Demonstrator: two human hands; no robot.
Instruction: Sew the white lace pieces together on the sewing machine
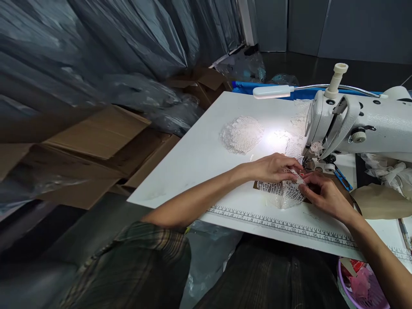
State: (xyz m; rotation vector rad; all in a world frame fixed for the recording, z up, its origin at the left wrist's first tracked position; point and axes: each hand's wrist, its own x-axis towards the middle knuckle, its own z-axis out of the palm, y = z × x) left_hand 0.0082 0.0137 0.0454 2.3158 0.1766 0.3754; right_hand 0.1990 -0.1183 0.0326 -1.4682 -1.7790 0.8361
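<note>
Where left hand point(279, 168) and right hand point(323, 195) pinch: one lace piece point(292, 195), on the surface point(193, 163).
Lace direction: upper end toward one sewing machine point(383, 122); long axis unclear.
Lace pile point(243, 134): one, farther back.

Sewing m/c point(380, 124) cut off at R edge, purple basket point(376, 291) at btm, lace pc point(291, 196) partly hidden by L hand point(275, 168).

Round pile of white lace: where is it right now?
In the head view, the lace pile lies on the white table, left of the sewing machine, beyond the left hand.
</note>
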